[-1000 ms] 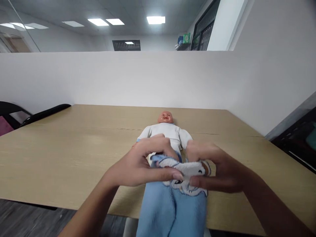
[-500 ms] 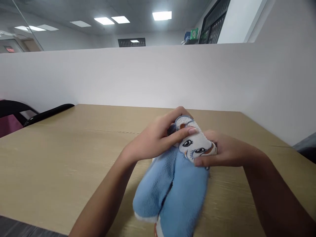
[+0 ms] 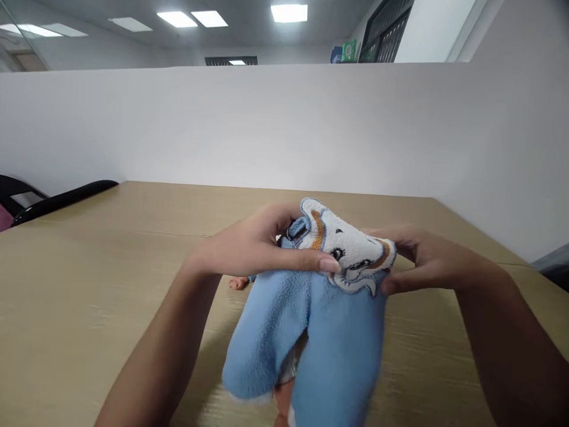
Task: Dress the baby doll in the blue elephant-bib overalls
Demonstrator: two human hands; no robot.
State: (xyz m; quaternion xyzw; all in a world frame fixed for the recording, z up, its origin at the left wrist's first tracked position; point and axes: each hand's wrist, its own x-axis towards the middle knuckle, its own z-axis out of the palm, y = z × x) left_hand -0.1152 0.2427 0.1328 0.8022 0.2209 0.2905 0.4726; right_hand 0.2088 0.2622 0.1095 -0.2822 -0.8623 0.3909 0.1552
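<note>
A blue fleece doll outfit (image 3: 340, 350) with two legs hangs between my hands over the wooden table. Its upper part carries a white elephant-face patch (image 3: 342, 234) with stitched eyes and brown ear trim. My left hand (image 3: 253, 243) is closed on the left side of the outfit, thumb across the front below the patch. At the opposite edge, my right hand (image 3: 427, 261) pinches the cloth between thumb and fingers. Behind the outfit lies a baby doll, mostly hidden; a small doll hand (image 3: 239, 283) and a doll leg (image 3: 283, 396) show.
The light wooden table (image 3: 111, 296) spreads to both sides. A white partition wall (image 3: 222, 124) rises behind it. A black chair (image 3: 66, 198) stands at the left edge, and a dark grey object (image 3: 553, 264) is at the far right.
My left hand has moved left and my right hand slightly right, spreading the outfit wider. The patch is flatter, the legs are further apart, and parts of the doll now show.
</note>
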